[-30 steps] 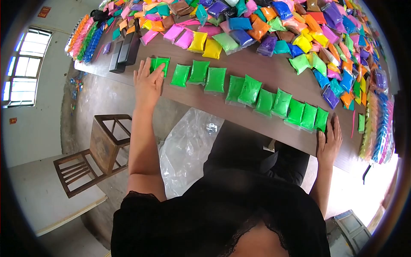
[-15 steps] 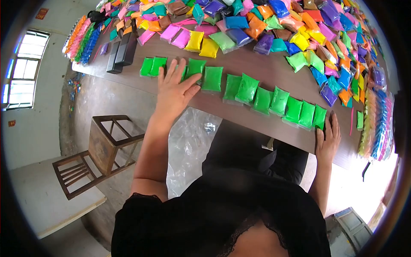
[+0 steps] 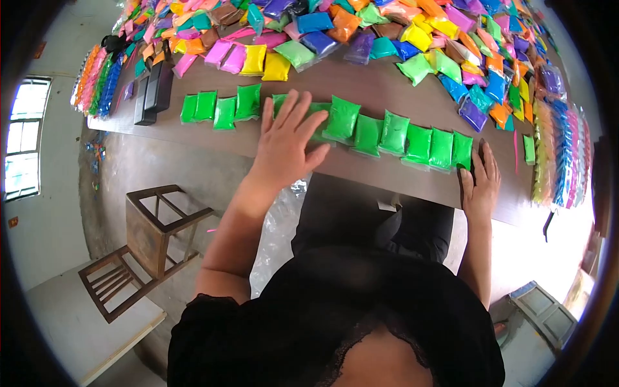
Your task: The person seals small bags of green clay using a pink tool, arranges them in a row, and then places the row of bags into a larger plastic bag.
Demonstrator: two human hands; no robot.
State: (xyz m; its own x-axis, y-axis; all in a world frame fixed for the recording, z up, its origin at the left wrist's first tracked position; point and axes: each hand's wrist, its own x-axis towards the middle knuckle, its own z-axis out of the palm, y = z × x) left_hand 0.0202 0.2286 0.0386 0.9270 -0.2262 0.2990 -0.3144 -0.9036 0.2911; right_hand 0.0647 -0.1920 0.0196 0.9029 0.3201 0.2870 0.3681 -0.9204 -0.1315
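A row of several small green packets (image 3: 393, 133) lies on the brown table, running from the left toward the right. My left hand (image 3: 289, 138) is spread flat over the middle of the row, its fingers on two green packets and partly hiding them. To the left of its fingertips sits another green packet (image 3: 248, 102). My right hand (image 3: 481, 177) rests on the table at the row's right end, fingers extended, the index finger and thumb against or right beside the last green packet (image 3: 461, 150).
A large heap of mixed coloured packets (image 3: 412, 35) covers the table's far side. Dark boxes (image 3: 155, 90) stand at the left, near bundled coloured strips (image 3: 100, 77). More strips (image 3: 561, 155) lie at the right edge. A wooden chair (image 3: 145, 238) lies tipped on the floor.
My left hand has moved right along the row, from the packets near the left end to ones nearer the middle. My right hand stays at the right end. The head view has shifted slightly.
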